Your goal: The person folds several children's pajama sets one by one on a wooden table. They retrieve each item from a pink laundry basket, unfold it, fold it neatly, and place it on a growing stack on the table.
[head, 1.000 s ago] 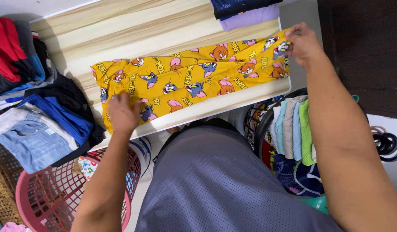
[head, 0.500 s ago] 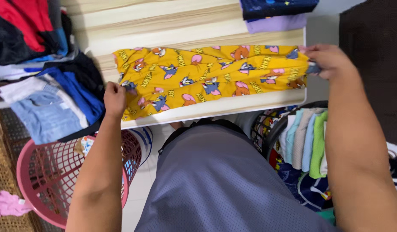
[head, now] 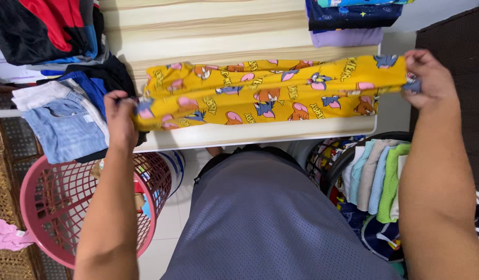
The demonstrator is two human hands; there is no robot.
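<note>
The pale wooden tabletop is narrow, and the yellow cloth covers nearly its whole length. On the left edge, a pile of clothes with folded jeans in front lies close to the left hand, so there is little free room on that side. At the far right corner, a stack of folded clothes in dark blue and lilac sits just behind the cloth. The middle of the tabletop, behind the cloth, is bare wood. The right end of the cloth goes past the right edge of the tabletop, where the right hand is over the floor beside a dark mat.

The left hand is closed and pinches the left end of the cloth; the right hand is closed around the right end. The cloth is stretched between them as a long band, folded lengthwise, and it seems to be lifted a little from the tabletop, though this is hard to judge from above. It is bright yellow with printed cartoon animals in blue, orange and pink.

Below the near edge stand a pink basket on the left and a dark basket with rolled clothes on the right.
</note>
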